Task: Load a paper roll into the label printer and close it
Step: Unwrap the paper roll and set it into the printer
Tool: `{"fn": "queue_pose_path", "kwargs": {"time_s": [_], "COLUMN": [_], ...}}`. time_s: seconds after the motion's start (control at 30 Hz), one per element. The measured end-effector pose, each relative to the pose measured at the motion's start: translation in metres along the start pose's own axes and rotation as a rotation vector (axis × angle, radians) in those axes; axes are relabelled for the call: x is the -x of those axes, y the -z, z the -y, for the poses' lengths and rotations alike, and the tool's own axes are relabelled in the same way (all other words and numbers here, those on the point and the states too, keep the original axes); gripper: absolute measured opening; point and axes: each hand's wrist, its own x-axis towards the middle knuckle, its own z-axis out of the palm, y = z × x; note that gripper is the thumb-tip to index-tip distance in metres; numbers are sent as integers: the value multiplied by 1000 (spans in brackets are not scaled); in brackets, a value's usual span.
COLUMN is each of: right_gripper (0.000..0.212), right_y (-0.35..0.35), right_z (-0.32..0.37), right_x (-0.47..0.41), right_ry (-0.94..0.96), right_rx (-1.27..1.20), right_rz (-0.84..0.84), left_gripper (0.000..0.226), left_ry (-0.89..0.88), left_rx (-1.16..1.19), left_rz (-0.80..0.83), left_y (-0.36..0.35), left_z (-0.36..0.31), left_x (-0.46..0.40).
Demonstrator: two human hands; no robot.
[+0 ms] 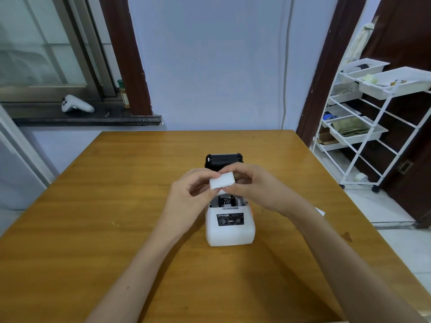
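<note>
While the label printer [229,226] gapes, both hands pinch the paper roll [222,180] above it.

both my forearms reach forward and angle in, so my hands meet in the middle. my left hand [186,192] pinches the roll [222,180] at its left end, fingers curled. my right hand [253,183] grips its right end, thumb underneath.

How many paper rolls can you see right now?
1. The paper roll is held between the left hand and right hand, just above the open printer. The hands hide part of the printer's bay, so another could be hidden there.
</note>
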Motion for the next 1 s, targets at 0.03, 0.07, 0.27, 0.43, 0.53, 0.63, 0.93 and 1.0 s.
{"fn": "queue_pose_path", "kwargs": {"time_s": [0.03, 0.07, 0.27, 0.43, 0.53, 0.63, 0.93, 1.0], "right_gripper": [25, 26, 27, 27, 23, 23, 19, 18], "right_y": [0, 0, 1, -1, -2, -1, -1, -2], "right_z": [-2, -3, -4, -9, -13, -14, -13, -13], "right_x": [0, -1, -1, -2, -1, -1, 4, 4], "right_ry": [3, 2, -21, -28, -20, -23, -5, -5], "right_rx": [35, 78, 185, 91, 27, 18, -26, -38], "right_rz": [-8, -15, 6, -66, -100, -106, -91, -90], "left_gripper": [43, 41, 44, 36, 18, 7, 43, 48], "left_ry": [-7, -11, 6, 81, 74, 78, 135, 142], "left_rx": [-28, -61, -108, -220, -378, -389, -428, -437], "left_rz": [6, 13, 40, 50, 86, 203, 363, 377], "left_y": [0, 0, 0, 11, 19, 21, 27, 28], "left_z": [1, 3, 3, 1, 4, 7, 15, 14], "left_x": [0, 1, 1, -2, -2, 3, 12, 12]}}
